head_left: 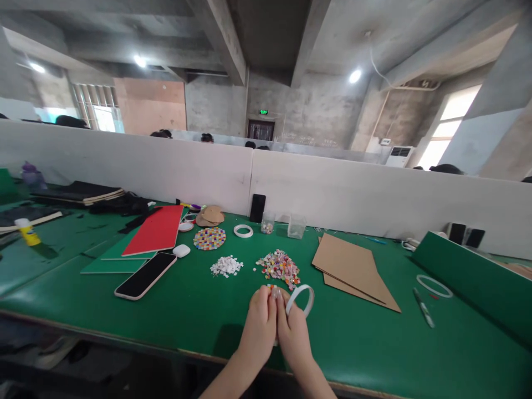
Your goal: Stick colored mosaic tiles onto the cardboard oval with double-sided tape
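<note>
Both of my hands meet above the green table (178, 321), fingers bent inward and thumbs side by side. My left hand (260, 321) is closed on a small piece with coloured squares (272, 287), mostly hidden by the fingers. My right hand (293, 327) is closed against the same piece, and a white tape roll (307, 302) stands up at its fingers. Just beyond lies a pile of multicoloured bits (280, 266). A smaller pile of white bits (226, 266) is to its left. Behind that sits a round mosaic disc (210, 238).
A phone (145, 276), a white case (182, 251) and a red board (155, 230) lie left. Another tape roll (243, 231) and clear containers (296, 227) stand behind. Brown cardboard sheets (349, 266) and a pen (424, 308) are right. A white partition (187, 172) borders the table.
</note>
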Motion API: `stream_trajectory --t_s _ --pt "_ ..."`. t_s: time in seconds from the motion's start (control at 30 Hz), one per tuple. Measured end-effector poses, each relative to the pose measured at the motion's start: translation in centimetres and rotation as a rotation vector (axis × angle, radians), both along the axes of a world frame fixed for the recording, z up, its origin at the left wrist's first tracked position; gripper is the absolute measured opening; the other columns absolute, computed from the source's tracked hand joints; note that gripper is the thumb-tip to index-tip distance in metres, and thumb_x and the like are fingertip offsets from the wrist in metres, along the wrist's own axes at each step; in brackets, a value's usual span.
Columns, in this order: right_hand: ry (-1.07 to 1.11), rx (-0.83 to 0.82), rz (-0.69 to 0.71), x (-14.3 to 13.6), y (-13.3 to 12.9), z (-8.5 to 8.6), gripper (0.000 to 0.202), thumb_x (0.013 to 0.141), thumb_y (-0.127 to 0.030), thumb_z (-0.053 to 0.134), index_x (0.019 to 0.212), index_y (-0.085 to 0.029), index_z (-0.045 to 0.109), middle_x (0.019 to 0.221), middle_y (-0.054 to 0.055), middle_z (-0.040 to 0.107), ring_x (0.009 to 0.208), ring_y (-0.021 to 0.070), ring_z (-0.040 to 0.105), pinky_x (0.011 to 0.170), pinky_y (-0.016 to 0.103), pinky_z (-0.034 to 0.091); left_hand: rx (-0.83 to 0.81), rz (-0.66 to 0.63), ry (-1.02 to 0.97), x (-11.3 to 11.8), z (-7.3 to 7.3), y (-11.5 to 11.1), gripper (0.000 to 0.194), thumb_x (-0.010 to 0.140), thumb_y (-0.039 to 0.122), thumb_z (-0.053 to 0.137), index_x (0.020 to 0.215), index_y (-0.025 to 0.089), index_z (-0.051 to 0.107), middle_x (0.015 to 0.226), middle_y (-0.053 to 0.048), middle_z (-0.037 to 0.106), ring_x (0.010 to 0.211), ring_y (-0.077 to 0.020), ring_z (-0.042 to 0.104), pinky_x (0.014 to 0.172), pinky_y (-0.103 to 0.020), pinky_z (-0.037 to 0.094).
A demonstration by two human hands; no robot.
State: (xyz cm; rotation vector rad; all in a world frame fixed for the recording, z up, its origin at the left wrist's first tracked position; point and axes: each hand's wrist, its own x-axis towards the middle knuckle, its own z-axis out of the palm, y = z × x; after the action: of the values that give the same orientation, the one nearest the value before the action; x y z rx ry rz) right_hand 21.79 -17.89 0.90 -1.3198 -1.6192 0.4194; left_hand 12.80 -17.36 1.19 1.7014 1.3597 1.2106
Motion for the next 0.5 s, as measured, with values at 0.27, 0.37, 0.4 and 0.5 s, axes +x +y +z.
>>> stream_trajectory --t_s 0.27,0.37,0.4,0.5 --pt "-0.302 -0.052 -0.022 0.4 6.2 0.0 0.052 0.095 -0.034 0.018 0.085 -0.01 0.063 0.066 0.014 0.066 0.06 0.0209 0.063 0.051 0.024 0.04 -0.009 -0.042 0.308 -0.7 0.9 6.2 0.023 0.093 0.023 0.024 0.087 0.017 0.045 0.073 -0.007 0.061 0.066 -0.0189 0.061 0.054 -0.025 0.036" --pt "-0.319 -0.064 -0.022 1.0 7.4 0.1 0.049 0.094 -0.03 0.022 0.081 -0.009 0.064 0.066 0.014 0.066 0.058 0.0202 0.063 0.05 0.024 0.039 0.004 -0.071 0.341 -0.4 0.8 7.6 0.023 0.094 0.023 0.024 0.091 0.017 0.046 0.076 -0.007 0.062 0.07 -0.0182 0.062 0.056 -0.024 0.037" --pt "-0.322 -0.067 -0.022 1.2 7.6 0.2 0.047 0.094 -0.029 0.023 0.081 -0.009 0.064 0.066 0.014 0.066 0.057 0.0197 0.062 0.05 0.024 0.039 0.01 -0.077 0.35 -0.3 0.9 7.9 0.024 0.094 0.024 0.023 0.092 0.017 0.046 0.076 -0.006 0.063 0.071 -0.0181 0.062 0.057 -0.024 0.037" --pt "-0.319 -0.067 -0.024 1.7 8.4 0.7 0.042 0.093 -0.026 0.026 0.085 -0.009 0.064 0.068 0.013 0.067 0.057 0.019 0.062 0.05 0.024 0.039 0.019 -0.077 0.39 0.1 1.1 8.9 0.024 0.094 0.024 0.023 0.091 0.017 0.045 0.075 -0.005 0.062 0.07 -0.0183 0.062 0.056 -0.024 0.036"
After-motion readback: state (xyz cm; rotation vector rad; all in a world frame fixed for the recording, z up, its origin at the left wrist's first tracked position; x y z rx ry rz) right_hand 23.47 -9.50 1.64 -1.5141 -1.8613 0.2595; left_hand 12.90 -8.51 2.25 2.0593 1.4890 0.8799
